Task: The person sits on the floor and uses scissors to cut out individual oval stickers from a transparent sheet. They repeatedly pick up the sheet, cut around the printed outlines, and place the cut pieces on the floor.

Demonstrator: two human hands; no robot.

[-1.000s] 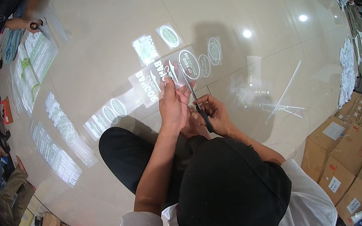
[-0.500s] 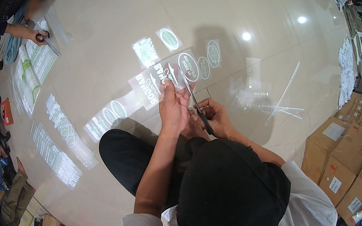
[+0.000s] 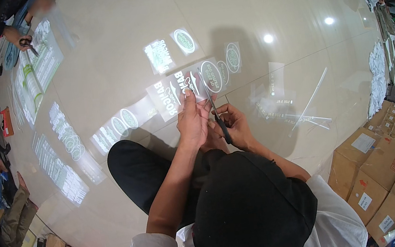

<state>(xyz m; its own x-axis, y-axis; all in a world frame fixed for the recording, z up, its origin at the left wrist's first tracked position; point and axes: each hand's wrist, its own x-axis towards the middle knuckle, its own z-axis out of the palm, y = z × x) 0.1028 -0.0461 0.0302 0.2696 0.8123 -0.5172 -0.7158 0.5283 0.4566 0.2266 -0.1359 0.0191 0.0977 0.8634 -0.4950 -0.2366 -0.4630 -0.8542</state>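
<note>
My left hand (image 3: 193,123) pinches a clear plastic transfer sheet (image 3: 168,108) with white lettering and an oval print, thumb on top. Black-handled scissors (image 3: 224,129) are in my right hand (image 3: 234,125), fingers wrapped round the handles. Their blades point away from me and lie across the sheet, between the lettering and the oval. Just beyond the sheet, a cut piece with a green oval (image 3: 183,42) and a stack of lettered pieces (image 3: 159,57) lie on the floor. More oval pieces (image 3: 233,57) rest to the right of the sheet.
Rows of printed film (image 3: 61,170) lie on the floor at left. Thin plastic offcuts (image 3: 313,121) are scattered to the right. Cardboard boxes (image 3: 376,170) stand at lower right. At upper left, another person's hand (image 3: 17,39) holds scissors over printed sheets (image 3: 35,69).
The sheet and my left hand have shifted slightly right, and the scissor blades have moved a little with them. The other person's scissors have drawn back toward the upper left.
</note>
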